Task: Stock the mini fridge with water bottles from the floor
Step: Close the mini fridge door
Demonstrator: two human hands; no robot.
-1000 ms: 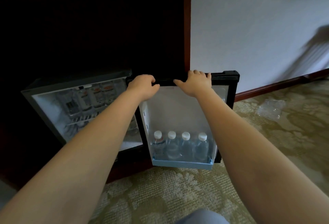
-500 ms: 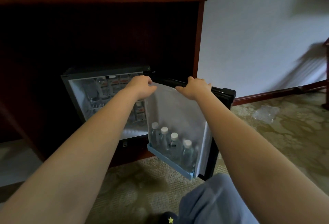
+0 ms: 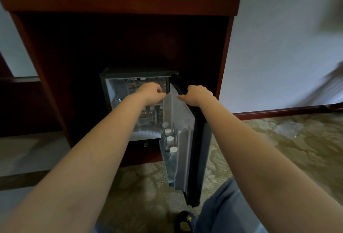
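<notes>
The mini fridge [image 3: 104,91] stands in a dark wooden cabinet with its door [image 3: 185,140] about half open, edge-on to me. Several white-capped water bottles [image 3: 169,140] stand in the door's bottom shelf. More bottles [image 3: 146,116] fill the shelves inside. My left hand [image 3: 150,91] holds the door's top inner corner with curled fingers. My right hand [image 3: 197,94] grips the top edge of the door just to the right, fingers over the black rim.
The wooden cabinet [image 3: 224,66] frames the fridge on both sides. A crumpled clear plastic wrap [image 3: 287,130] lies on the patterned carpet at the right, near the baseboard [image 3: 278,112]. My knee in blue trousers [image 3: 226,208] and a dark slipper [image 3: 185,221] are below the door.
The door has swung from wide open to about half shut, with both hands staying on its top edge. My view has risen and pulled back.
</notes>
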